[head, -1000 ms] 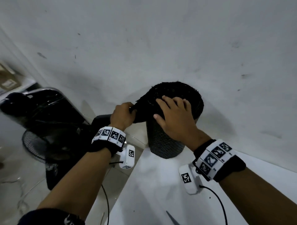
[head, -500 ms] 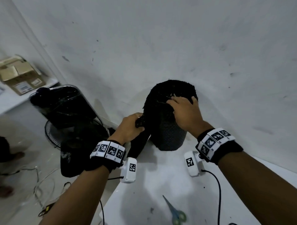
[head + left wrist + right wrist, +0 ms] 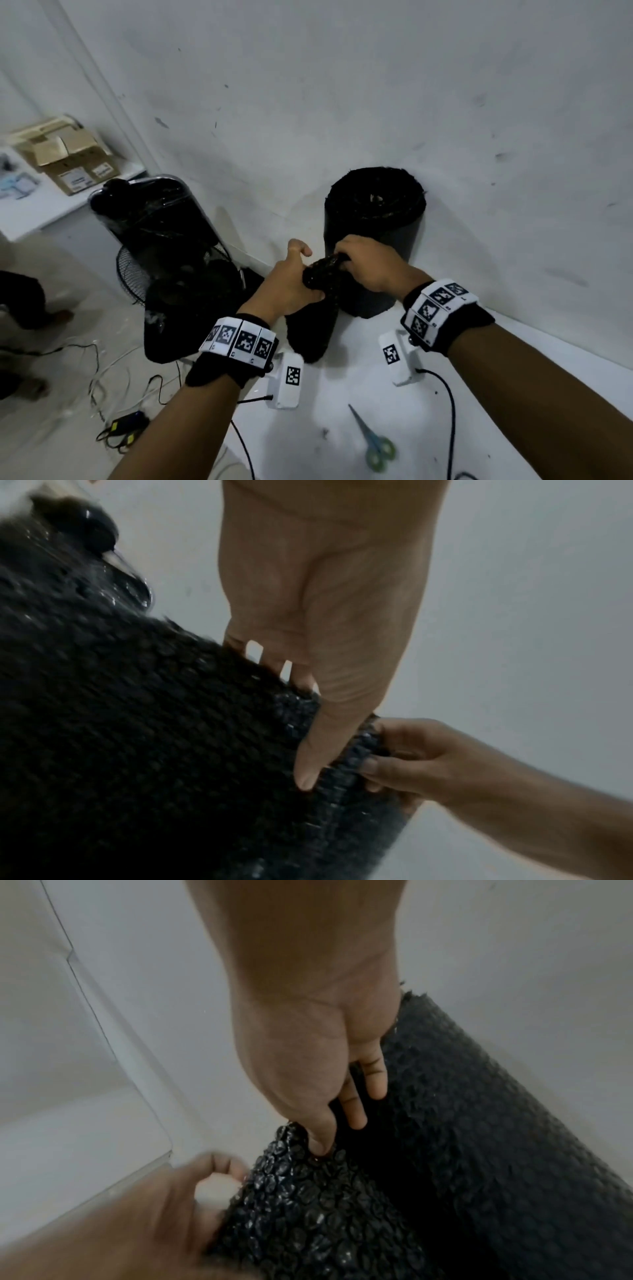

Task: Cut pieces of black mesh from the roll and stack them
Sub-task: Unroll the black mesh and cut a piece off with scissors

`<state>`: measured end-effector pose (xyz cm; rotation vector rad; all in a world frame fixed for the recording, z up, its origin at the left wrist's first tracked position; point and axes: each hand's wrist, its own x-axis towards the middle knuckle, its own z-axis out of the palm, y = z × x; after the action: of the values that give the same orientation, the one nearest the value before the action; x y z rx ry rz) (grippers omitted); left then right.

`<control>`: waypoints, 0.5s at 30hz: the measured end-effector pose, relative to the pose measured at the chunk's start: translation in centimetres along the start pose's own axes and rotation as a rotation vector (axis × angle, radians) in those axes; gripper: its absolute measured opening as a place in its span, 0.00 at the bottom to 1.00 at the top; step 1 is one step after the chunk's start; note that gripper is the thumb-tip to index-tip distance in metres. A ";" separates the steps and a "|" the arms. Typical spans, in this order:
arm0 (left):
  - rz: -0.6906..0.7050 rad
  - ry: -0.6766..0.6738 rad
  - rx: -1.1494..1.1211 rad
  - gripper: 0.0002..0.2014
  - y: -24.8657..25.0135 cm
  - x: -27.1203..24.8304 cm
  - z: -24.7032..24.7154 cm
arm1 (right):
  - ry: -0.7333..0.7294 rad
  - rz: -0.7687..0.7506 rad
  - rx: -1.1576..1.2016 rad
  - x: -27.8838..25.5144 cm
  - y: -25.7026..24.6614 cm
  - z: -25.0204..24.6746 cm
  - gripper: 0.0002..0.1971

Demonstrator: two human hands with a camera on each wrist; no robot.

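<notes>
- Nearest to me, the scissors (image 3: 375, 442) lie on the white table (image 3: 342, 394), untouched by either hand. I judge that no cut is begun in this round; no stack of cut pieces is visible in any view.
- Further on, my left hand (image 3: 286, 286) grips the free end of the mesh (image 3: 315, 322), thumb pressed on it, fingers curled behind. My right hand (image 3: 364, 265) pinches the same top edge just beside.
- I think the step in hand is drawing a length off the roll (image 3: 375, 219), which stands upright at the wall behind the hands.
- The next move calls for one hand to let go and take the scissors while the other holds the mesh taut.
- The bottom of the pulled length is hidden by my left wrist, so its length I cannot tell. The wrist views are blurred; the dark things on the floor I cannot make out.
</notes>
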<state>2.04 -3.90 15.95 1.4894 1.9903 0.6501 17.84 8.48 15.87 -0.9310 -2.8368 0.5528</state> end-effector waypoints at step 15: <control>-0.038 0.154 0.170 0.13 -2.3 -3.6 -3.4 | -0.076 -0.049 0.023 -1.2 -2.6 -1.3 0.02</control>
<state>-1.08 -8.09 17.35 1.5360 2.2344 0.6088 17.69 6.20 18.02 -0.8522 -2.9045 0.6264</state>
